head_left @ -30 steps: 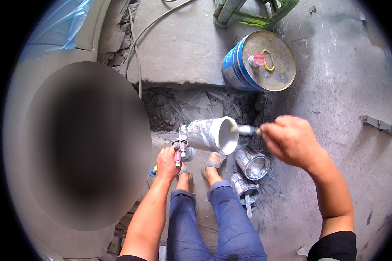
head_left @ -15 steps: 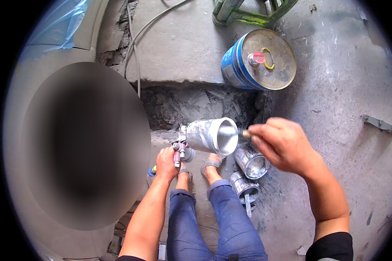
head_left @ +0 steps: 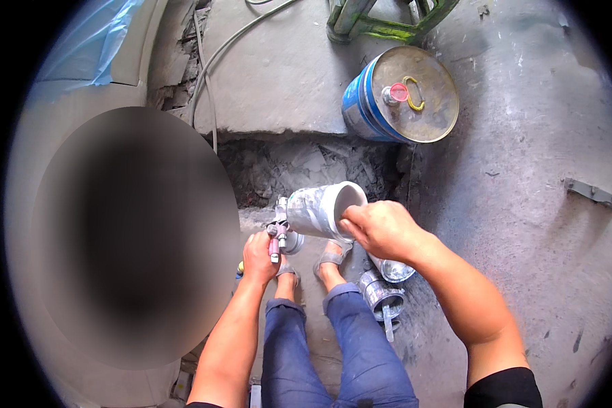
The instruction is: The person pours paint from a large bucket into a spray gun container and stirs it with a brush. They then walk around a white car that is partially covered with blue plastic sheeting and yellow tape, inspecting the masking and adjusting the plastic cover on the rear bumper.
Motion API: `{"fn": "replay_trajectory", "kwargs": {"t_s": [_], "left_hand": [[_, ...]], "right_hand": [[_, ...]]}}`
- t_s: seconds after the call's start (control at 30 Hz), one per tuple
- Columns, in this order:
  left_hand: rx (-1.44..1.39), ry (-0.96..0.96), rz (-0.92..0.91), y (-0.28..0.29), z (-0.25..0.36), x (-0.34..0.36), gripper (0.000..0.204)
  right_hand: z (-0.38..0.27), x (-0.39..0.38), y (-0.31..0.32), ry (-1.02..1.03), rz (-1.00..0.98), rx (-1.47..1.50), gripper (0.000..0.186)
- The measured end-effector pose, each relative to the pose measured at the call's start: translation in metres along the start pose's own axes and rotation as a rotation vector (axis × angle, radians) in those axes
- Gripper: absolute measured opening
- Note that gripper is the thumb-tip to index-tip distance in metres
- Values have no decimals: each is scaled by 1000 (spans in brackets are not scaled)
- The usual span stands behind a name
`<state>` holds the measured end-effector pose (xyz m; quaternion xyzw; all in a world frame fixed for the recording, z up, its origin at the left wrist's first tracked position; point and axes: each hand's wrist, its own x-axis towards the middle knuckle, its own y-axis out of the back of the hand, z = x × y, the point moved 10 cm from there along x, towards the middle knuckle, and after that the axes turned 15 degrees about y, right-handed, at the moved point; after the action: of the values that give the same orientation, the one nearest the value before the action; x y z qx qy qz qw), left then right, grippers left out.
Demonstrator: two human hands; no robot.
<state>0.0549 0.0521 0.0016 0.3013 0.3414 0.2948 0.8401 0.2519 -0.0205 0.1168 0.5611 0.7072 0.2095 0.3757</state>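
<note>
My left hand [head_left: 257,258] grips a spray gun [head_left: 279,231] with pink and silver fittings. Its paint-smeared silver cup [head_left: 311,211] lies tilted sideways, mouth toward the right. My right hand [head_left: 381,228] is closed at that mouth; the brush-like tool in its fingers is hidden by the hand and cup. Just below on the floor, by my sandalled feet, lie two paint-crusted metal pots [head_left: 381,299], the upper one partly hidden by my right arm, the lower one with a flat stick in it.
A blue drum [head_left: 415,95] stands beyond a rubble-filled trench [head_left: 306,163], near a green metal stand [head_left: 387,24]. Hoses [head_left: 217,54] cross the concrete. A grey bracket [head_left: 591,194] lies at right. Blue plastic sheeting [head_left: 88,41] covers a panel at top left; a blurred oval hides the left side.
My right hand and forearm have moved left and down, pushing the tool into the cup until its handle is out of sight. My left hand has barely moved.
</note>
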Motion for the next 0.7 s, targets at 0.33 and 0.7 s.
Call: {"fn": "replay_trajectory", "kwargs": {"t_s": [0.33,0.7], "left_hand": [[27,19,-35,1,-6,-2,27],[-18,39,-173,-9,3,3,23]], "right_hand": [[12,-56,95,-217,261,586,16],[-17,-24,120,146,253,196,9]]}}
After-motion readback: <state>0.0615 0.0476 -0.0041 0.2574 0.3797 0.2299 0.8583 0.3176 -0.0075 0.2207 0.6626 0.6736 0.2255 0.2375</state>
